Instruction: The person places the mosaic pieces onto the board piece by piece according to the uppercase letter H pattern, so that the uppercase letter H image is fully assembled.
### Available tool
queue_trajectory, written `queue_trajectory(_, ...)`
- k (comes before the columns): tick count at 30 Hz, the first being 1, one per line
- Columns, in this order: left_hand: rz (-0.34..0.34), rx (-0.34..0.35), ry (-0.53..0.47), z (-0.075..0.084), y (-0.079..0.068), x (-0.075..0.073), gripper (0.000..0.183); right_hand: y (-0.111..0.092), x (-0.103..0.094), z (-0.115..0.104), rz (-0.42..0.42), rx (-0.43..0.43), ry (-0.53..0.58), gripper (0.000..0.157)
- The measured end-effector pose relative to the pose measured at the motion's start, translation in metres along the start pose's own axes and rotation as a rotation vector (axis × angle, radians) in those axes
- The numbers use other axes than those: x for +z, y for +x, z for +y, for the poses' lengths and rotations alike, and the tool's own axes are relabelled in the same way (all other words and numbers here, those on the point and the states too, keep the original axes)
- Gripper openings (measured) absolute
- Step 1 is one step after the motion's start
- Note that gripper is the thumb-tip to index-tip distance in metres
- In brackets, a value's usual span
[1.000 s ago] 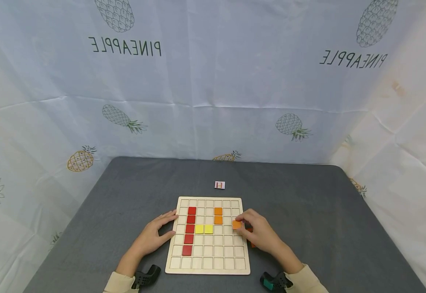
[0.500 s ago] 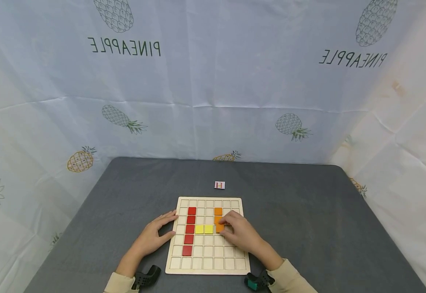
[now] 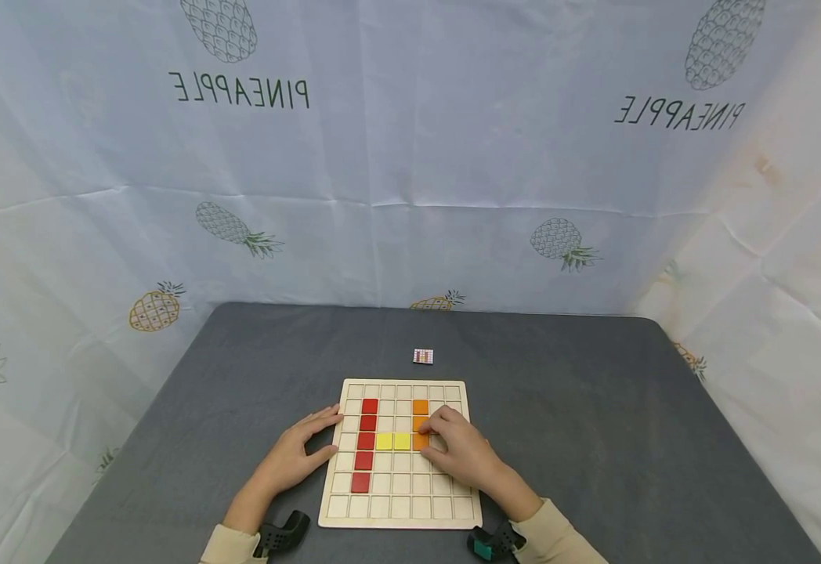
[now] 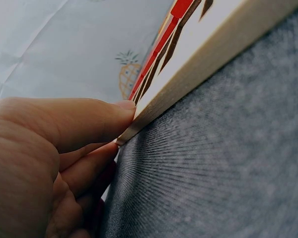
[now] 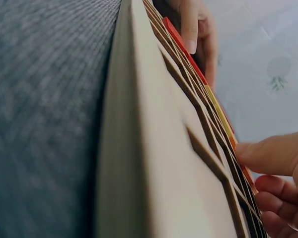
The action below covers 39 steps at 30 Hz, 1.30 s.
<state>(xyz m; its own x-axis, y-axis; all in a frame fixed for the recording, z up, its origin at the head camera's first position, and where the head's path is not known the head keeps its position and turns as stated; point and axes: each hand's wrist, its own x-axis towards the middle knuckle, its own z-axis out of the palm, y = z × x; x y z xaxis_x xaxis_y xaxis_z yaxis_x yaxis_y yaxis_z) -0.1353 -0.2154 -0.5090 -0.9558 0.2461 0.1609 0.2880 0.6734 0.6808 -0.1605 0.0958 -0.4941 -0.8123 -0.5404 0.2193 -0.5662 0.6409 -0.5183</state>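
Observation:
A wooden grid board point(image 3: 400, 507) lies on the dark table. My right hand point(image 3: 465, 450) pinches an orange square tile point(image 3: 420, 442), which sits in a cell below two other orange tiles point(image 3: 420, 407) in the same column. Just left of it are two yellow tiles point(image 3: 392, 442), then a column of several red tiles point(image 3: 364, 460). My left hand point(image 3: 296, 448) has its fingers and thumb spread, touching the board's left edge; the left wrist view shows the thumb point(image 4: 104, 116) against that edge. In the right wrist view the right thumb point(image 5: 263, 154) touches the tile row.
Beyond the board lies a small printed card point(image 3: 423, 356) with a coloured grid pattern. The dark grey table point(image 3: 594, 407) extends around the board. A pale curtain point(image 3: 410, 157) with pineapple prints hangs behind and at both sides.
My right hand has moved left across the board from its right edge and set the orange tile into the cell beside the yellow tiles. The left hand stays still.

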Motion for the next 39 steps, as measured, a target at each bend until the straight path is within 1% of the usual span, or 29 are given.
queue_trajectory(6,-0.008,-0.011,0.003,0.000,0.000,0.000,0.052,0.001,-0.010,0.001,0.028,-0.020,0.016,0.021)
queue_trajectory(10,-0.007,-0.011,-0.001,0.000,0.000,0.000,0.052,-0.003,-0.022,0.005,0.033,0.008,0.037,0.024)
queue_trajectory(15,0.001,-0.001,-0.003,-0.001,0.000,0.000,0.051,-0.014,-0.036,0.020,0.029,0.053,0.054,0.028)
queue_trajectory(22,0.000,0.003,0.001,-0.003,0.000,0.000,0.051,-0.036,-0.044,0.046,0.039,0.110,0.057,0.027)
queue_trajectory(26,-0.003,-0.006,0.000,-0.003,0.000,0.000,0.052,-0.046,-0.047,0.056,0.032,0.100,0.056,0.027)
queue_trajectory(29,-0.005,-0.014,0.003,-0.004,0.000,0.000,0.052,-0.051,-0.049,0.060,0.023,0.071,0.056,0.028)
queue_trajectory(39,-0.006,-0.016,-0.004,-0.003,0.001,0.001,0.052,-0.055,-0.053,0.065,-0.011,0.034,0.040,0.033)
